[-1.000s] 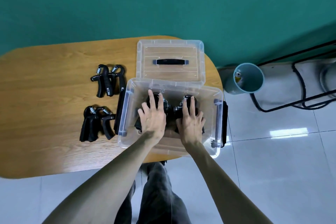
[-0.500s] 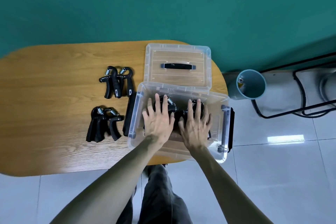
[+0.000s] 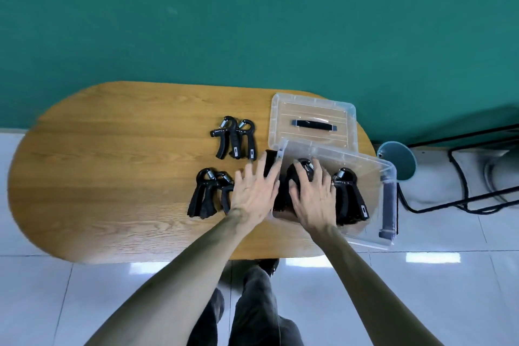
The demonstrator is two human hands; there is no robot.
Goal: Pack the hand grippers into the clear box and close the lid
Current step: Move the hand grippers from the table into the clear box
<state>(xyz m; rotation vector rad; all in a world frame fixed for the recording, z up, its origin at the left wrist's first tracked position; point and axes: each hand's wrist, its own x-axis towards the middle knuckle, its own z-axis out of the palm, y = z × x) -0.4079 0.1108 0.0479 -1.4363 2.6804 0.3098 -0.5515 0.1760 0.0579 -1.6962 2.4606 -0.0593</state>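
The clear box (image 3: 391,175) stands at the table's right end, overhanging the edge. Inside it lie two black hand grippers. My right hand (image 3: 314,195) rests flat, fingers spread, on the left one (image 3: 298,173); the right one (image 3: 350,197) lies uncovered beside it. My left hand (image 3: 254,191) is outside the box, open with fingers spread over the box's left black latch (image 3: 270,161). Two pairs of grippers lie on the table: a near pair (image 3: 209,194) just left of my left hand and a far pair (image 3: 234,139). The clear lid (image 3: 283,109), with its black handle (image 3: 314,124), lies flat behind the box.
The oval wooden table (image 3: 112,163) stands against a teal wall. A teal bin (image 3: 397,160) sits on the white tiled floor right of the table, next to a black metal frame (image 3: 460,177). My legs show below the table edge.
My left hand has come out of the box and moved left, over its left edge. My right hand shifted left onto the left gripper, uncovering the right one. The view has swung left.
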